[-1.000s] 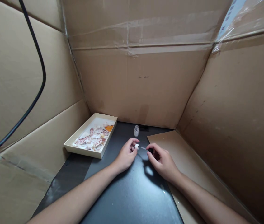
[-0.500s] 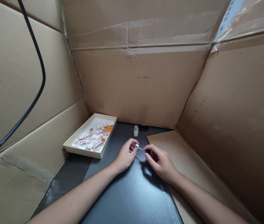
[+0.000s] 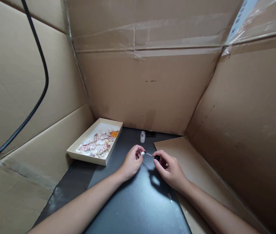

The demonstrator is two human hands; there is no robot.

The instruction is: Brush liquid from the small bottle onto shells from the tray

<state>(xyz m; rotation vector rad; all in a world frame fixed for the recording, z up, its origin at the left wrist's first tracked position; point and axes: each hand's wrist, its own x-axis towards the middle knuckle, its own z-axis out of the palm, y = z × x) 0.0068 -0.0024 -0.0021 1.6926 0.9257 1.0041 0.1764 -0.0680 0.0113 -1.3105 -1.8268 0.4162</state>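
My left hand pinches a small white shell between thumb and fingertips, above the dark table. In my right hand is a black-capped brush applicator, gripped by its cap. Its thin clear stem points left, and the dark tip is at the shell, seemingly touching it. Beyond both hands a small clear glass bottle with a pale label stands upright and uncapped.
A shallow cream box of shells sits at the left. A flat dark piece lies behind the bottle. Cardboard sheet covers the table's right side. Cardboard walls enclose the space, and a black cable hangs at the left.
My right hand has shifted slightly right with the applicator, and its dark tip now shows at the shell's upper right. The shell has turned a little in my left fingers.
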